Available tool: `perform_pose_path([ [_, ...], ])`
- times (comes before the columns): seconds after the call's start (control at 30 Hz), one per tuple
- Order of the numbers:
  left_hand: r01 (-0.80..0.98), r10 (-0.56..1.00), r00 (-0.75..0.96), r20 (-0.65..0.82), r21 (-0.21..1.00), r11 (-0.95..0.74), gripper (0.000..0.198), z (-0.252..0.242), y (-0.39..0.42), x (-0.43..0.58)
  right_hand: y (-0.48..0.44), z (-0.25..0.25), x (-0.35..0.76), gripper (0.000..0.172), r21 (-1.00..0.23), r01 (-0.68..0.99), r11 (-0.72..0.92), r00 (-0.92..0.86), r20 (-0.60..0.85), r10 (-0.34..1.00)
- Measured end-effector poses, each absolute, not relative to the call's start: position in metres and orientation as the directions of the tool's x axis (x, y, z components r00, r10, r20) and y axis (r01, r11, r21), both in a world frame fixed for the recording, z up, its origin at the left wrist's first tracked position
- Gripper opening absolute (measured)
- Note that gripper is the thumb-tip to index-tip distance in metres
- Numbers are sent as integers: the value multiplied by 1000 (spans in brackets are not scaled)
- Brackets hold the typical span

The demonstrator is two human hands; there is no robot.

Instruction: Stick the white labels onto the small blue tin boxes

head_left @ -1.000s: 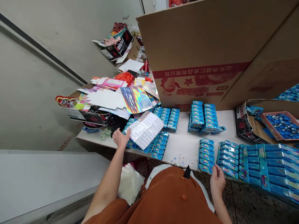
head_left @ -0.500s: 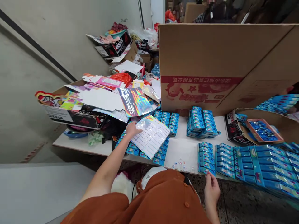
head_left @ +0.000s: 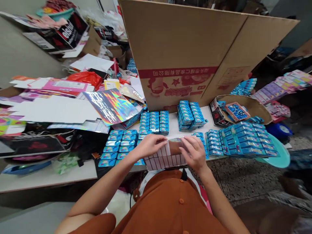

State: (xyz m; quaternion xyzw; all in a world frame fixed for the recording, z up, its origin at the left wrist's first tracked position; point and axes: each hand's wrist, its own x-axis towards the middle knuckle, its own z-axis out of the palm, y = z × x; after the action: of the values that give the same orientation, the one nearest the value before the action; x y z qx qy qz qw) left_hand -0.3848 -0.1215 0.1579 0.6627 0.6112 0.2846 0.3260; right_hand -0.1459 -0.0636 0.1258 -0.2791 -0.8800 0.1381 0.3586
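A shiny sheet of stickers, marked off in rows of narrow rectangles, is held between my hands in front of my body. My left hand pinches its upper left part between thumb and fingers. At the upper right edge, the curled fingers and thumb of my right hand grip the sheet. Between the hands, a patch near the top looks brown and mirror-like. Rows of small blue cases lie left of the sheet, partly hidden by my left hand. More blue cases are stacked to the right.
A tall cardboard sheet stands behind the table. Stacked blue cases sit before it. At right, an open carton holds a pink tray of small blue pieces. A holographic sheet tops the left-hand pile of card.
The sticker sheet has moved from the blue cases on the left to in front of my body. My right hand has risen from the table edge and now grips it too. The view has turned right.
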Motion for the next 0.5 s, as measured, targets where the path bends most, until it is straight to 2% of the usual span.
perform_pose_path([
  [0.1, 608, 990, 139, 1, 789, -86, 25, 164, -120, -363, -53, 138, -151, 42, -351, 349, 869, -724, 488, 488],
  [0.2, 563, 993, 121, 11, 822, -78, 23, 162, -118, -347, -50, 136, -144, 38, -313, 314, 896, -783, 449, 431],
  [0.3, 567, 995, 100, -10, 822, -49, 24, 159, -118, -333, -51, 130, -134, 36, -333, 302, 894, -780, 452, 432],
  [0.5, 685, 981, 149, -125, 729, -11, 31, 159, -117, -306, -53, 116, -109, 28, -396, 276, 876, -723, 515, 461],
])
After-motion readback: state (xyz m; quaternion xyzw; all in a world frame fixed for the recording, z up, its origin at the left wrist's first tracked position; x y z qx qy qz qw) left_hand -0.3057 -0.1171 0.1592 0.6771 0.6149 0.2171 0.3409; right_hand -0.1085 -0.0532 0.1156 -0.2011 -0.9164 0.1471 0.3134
